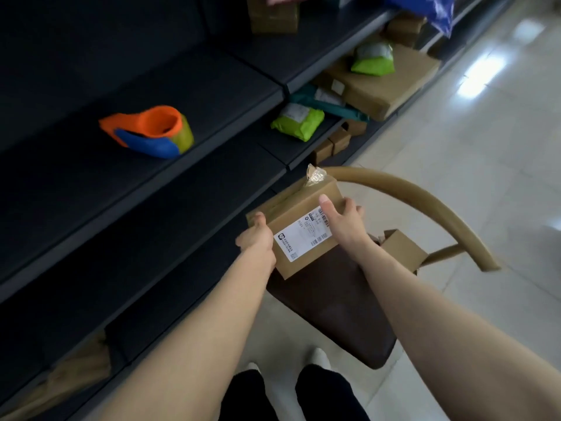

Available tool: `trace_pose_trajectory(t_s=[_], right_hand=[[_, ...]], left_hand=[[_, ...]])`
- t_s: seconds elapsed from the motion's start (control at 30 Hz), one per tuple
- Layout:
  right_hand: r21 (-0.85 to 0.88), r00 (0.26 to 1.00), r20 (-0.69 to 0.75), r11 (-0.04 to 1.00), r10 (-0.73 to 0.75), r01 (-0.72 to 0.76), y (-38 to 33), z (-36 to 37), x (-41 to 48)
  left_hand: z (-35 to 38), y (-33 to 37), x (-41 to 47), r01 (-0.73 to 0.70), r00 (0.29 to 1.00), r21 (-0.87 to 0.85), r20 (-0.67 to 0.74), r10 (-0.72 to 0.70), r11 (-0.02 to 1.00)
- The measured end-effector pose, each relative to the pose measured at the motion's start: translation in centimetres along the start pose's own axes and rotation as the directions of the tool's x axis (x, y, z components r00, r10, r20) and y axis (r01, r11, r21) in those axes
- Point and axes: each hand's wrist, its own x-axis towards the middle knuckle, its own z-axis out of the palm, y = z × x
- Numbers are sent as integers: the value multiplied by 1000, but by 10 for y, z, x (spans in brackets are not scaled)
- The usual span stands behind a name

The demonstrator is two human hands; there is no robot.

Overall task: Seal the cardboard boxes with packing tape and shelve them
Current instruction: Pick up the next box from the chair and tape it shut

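Both hands hold a small box [299,212] over the front edge of a chair's dark seat [334,302], just beside the shelves [212,95]; whether its underside touches the seat cannot be told. The left hand [256,235] grips the box's left end, thumb up on the top edge and the fingers hidden round the far side. The right hand [343,217] lies over the right end with the thumb stretched across the top face and the fingers curled over the far edge. A white label [299,240] with barcodes covers much of the near face. Tape [315,176] runs along the top seam and ends in a crumpled, shiny tuft at the far corner.

A second box [400,247], one flap up, sits on the seat behind the right wrist, under the chair's curved tan backrest [425,205].

An orange and blue tape dispenser [148,133] rests alone on a dark shelf to the left, well apart from the hands. Further along lie parcels – a green one [299,123], a teal mailer [306,100] behind it, a flat brown carton [382,86] with another green parcel [373,60] on top. The floor [485,147] is glossy pale tile.
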Motion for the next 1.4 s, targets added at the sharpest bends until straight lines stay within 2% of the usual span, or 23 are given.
trace_pose_trajectory(t_s=[0.23, 0.47, 0.7, 0.9, 1.07, 1.23, 1.3, 1.4], right_hand=[[120, 968, 68, 965, -240, 231, -114, 15, -43], [161, 866, 265, 905, -425, 395, -188, 70, -88], [132, 766, 501, 910, -404, 394, -215, 159, -119], [-12, 734, 620, 932, -277, 362, -226, 222, -128], [-109, 750, 617, 918, -238, 381, -234, 254, -127], [-174, 835, 496, 915, -238, 365, -250, 266, -124], [-150, 860, 433, 920, -268, 363, -258, 268, -121], [-20, 853, 396, 925, -340, 379, -270, 274, -117]], left_hand=[[-72, 71, -60, -167, 984, -224, -106, 146, 960], [-167, 118, -90, -327, 931, -393, -292, 220, 860], [-266, 139, -76, -400, 877, -410, -431, 213, 820], [-322, 155, -43, -408, 870, -384, -440, 224, 828], [-348, 174, -13, -430, 851, -313, -453, 265, 846], [-365, 202, 3, -451, 826, -186, -459, 328, 873], [-370, 213, 7, -443, 823, -135, -452, 343, 886], [-373, 224, 13, -442, 815, -26, -429, 389, 897]])
